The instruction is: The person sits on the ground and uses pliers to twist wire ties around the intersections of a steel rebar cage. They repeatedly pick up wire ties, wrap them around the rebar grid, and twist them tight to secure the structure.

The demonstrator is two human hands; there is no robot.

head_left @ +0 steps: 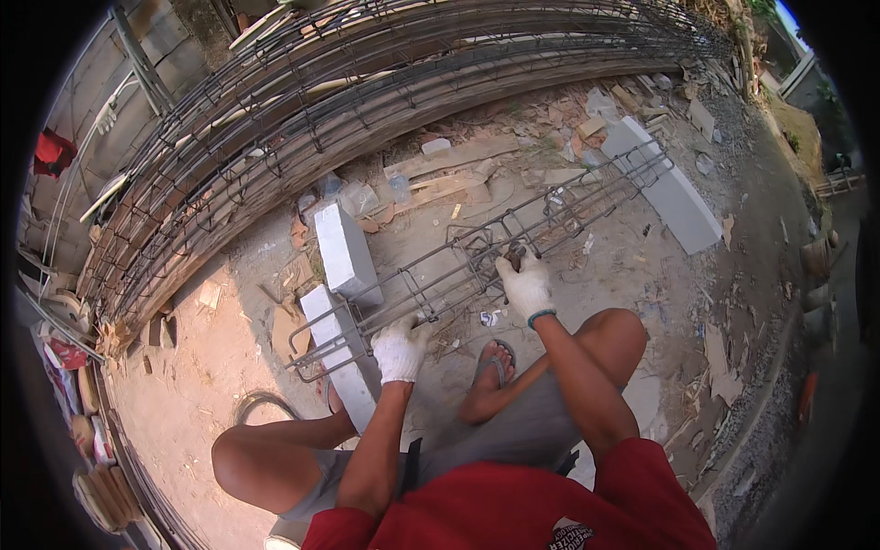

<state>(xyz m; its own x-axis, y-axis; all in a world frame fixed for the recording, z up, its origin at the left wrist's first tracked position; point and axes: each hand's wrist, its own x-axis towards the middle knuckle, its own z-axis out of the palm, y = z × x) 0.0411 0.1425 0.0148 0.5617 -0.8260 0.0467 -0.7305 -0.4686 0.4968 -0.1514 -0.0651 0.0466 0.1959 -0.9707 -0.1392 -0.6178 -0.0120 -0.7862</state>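
3 pale blks (674, 197) under or nr rebar cage (479, 247); scrap wood (451, 158) abt.

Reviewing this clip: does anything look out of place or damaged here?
Yes, mildly: beyond the rebar cage, loose wood planks and crumpled clear plastic litter the dirt ground, which looks untidy for a work area. I see no obvious damage to the cage.
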